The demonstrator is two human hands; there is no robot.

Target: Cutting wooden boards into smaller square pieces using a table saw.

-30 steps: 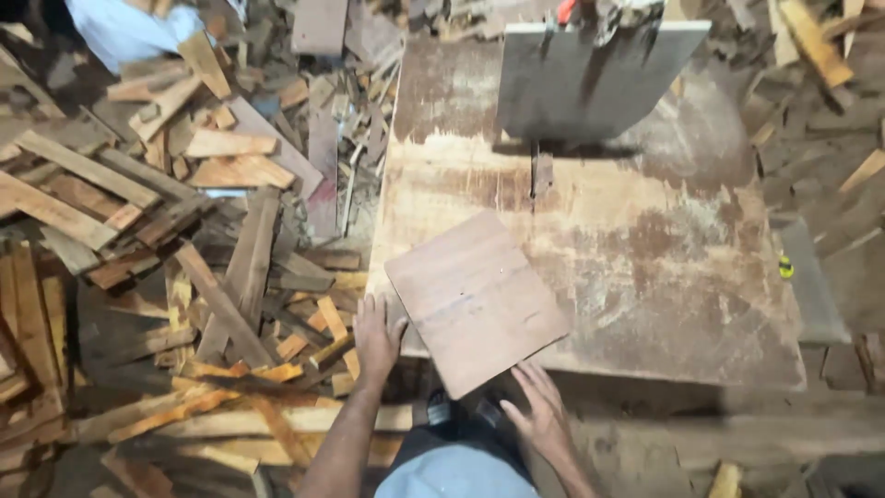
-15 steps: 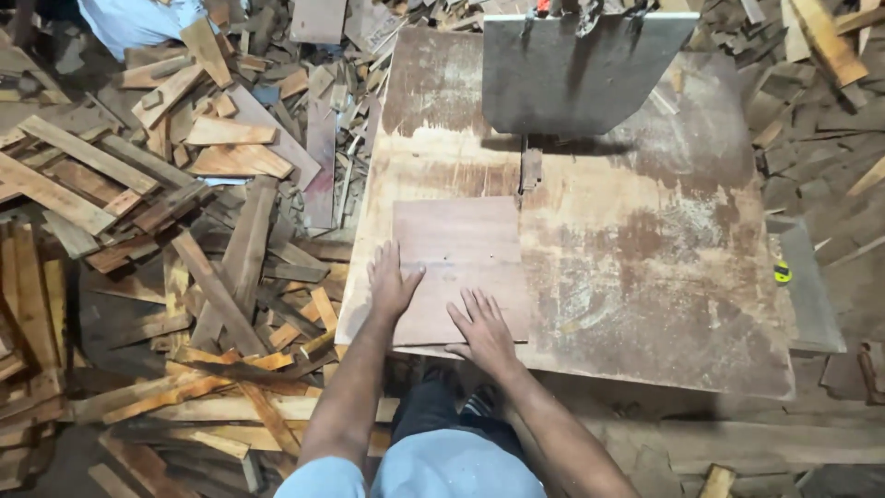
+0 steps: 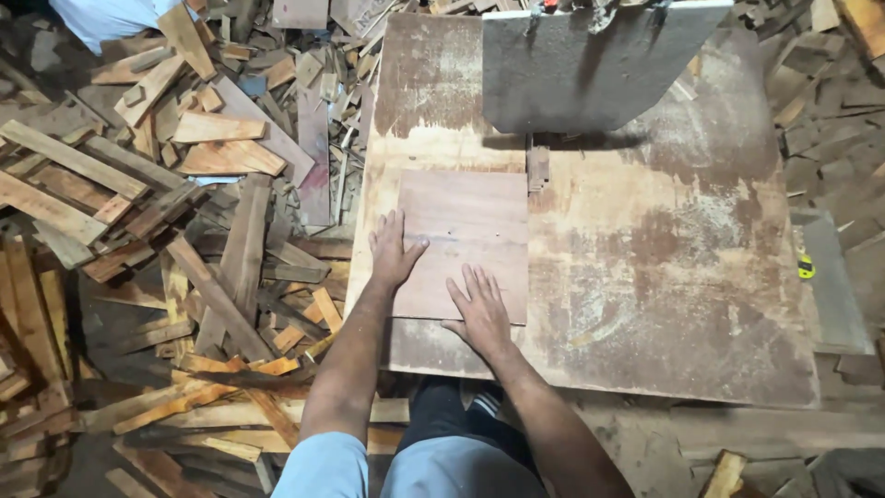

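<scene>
On table [image 3: 645, 304], hands flat on board [image 3: 466, 221].

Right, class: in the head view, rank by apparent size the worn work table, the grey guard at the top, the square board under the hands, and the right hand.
1. work table
2. grey guard, though it sits nearer the camera, so unsure
3. square board
4. right hand

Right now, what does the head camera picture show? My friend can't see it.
Both hands, left hand and right hand, press flat on a square wooden board lying on a worn, dusty saw table. The board's far edge sits near the grey saw housing. Heaps of wood scraps cover the floor to the left.
</scene>
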